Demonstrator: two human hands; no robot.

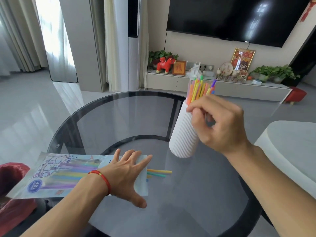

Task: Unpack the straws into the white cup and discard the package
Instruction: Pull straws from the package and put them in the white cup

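Note:
A tall ribbed white cup [183, 134] stands on the round glass table [119, 117], with several coloured straws [200, 89] sticking out of its top. My right hand [220, 122] is at the cup's rim, fingers pinched around the lower part of those straws. The clear printed straw package [56, 175] lies flat at the table's left, with more straws inside. My left hand [126, 175] presses flat on the package's open end, fingers spread. A yellow and a green straw [159, 173] poke out of that end onto the glass.
A red-lined bin [12, 178] sits at the lower left, under the package's far end. A white seat [290, 151] is at the right. A TV cabinet with plants and ornaments [222, 82] stands against the far wall.

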